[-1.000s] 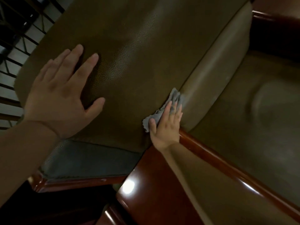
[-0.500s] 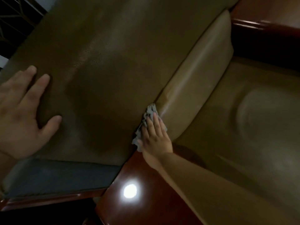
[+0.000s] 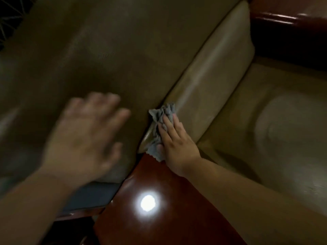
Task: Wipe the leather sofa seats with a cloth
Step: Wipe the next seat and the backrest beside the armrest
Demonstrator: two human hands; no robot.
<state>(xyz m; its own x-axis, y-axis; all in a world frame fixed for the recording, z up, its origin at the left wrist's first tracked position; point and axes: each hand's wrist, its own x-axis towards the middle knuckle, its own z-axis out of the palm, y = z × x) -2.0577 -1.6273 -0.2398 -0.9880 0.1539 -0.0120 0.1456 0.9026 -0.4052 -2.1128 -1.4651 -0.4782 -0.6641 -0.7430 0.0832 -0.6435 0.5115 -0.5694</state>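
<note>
A crumpled grey cloth (image 3: 160, 121) lies pressed against the near end of a pale leather cushion side (image 3: 208, 80), right at the seam with the big olive-brown leather cushion (image 3: 115, 50). My right hand (image 3: 177, 142) lies flat on the cloth with fingers together, holding it to the leather. My left hand (image 3: 86, 137) is blurred, fingers spread, over the near part of the brown cushion; I cannot tell whether it touches. A second tan leather seat (image 3: 265, 124) lies to the right.
A glossy red-brown wooden armrest (image 3: 159, 218) with a bright light reflection runs under my right forearm. Another dark wooden rail (image 3: 283, 16) crosses the top right. A grey-blue fabric strip (image 3: 92, 197) shows under the brown cushion's near edge. Railings are dimly visible top left.
My left hand has swept right across the brown cushion toward the cloth. My right hand with the cloth has shifted slightly onto the pale cushion side near the armrest.
</note>
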